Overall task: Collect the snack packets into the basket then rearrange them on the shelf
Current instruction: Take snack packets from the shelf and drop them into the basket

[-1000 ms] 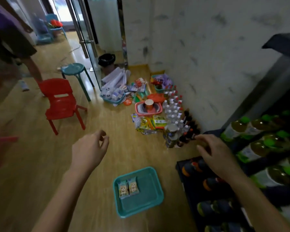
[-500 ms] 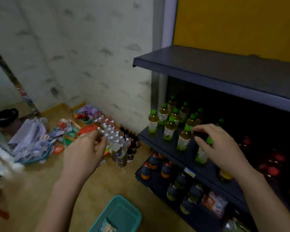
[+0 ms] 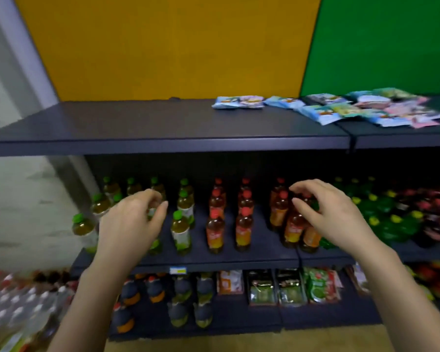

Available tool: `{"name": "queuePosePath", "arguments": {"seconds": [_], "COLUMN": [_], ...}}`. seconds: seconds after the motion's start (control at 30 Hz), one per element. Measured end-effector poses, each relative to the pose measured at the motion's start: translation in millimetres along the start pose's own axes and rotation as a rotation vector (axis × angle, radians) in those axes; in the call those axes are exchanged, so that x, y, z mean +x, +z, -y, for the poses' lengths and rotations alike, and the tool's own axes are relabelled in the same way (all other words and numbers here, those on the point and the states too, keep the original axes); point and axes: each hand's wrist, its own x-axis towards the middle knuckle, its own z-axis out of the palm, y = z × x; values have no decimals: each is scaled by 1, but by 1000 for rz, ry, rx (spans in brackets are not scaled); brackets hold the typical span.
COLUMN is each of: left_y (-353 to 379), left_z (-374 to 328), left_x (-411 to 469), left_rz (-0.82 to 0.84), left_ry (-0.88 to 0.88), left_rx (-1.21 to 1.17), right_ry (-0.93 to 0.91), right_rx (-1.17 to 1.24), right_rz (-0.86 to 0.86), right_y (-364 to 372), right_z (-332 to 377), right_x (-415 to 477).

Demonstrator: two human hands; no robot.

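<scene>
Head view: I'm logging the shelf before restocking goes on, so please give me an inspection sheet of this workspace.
Surface: dark top shelf, two boards joined at a seam.
Job's things: snack packets lie flat, overlapping, at its right end; basket not in view.
Clutter: green-capped bottles and red-capped bottles in rows on the middle shelf; packaged goods below.
Hands: left hand and right hand loosely curled, holding nothing, before the bottles.
Cables: nothing seen.
Surroundings: yellow panel and green panel behind; more bottles at lower left.

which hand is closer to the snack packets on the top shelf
Right. The right hand hangs below the snack packets, by the red-capped bottles; the left hand is farther left.
</scene>
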Motion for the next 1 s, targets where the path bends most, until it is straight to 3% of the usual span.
{"name": "queuePosePath", "arguments": {"seconds": [0.27, 0.53, 0.73, 1.0], "left_y": [44, 91, 147, 189], "left_z": [-85, -155, -189, -230], "left_x": [72, 161, 232, 308], "left_rz": [-78, -121, 64, 383], "left_ry": [100, 72, 7, -81], "left_rx": [-113, -197, -409, -307], "right_ry": [88, 55, 97, 173], "right_rx": [-7, 28, -69, -442], "right_rz": [-95, -85, -18, 224], "right_y": [-45, -66, -52, -44], "right_z": [-77, -141, -170, -161], "right_x": [33, 159, 246, 299]}}
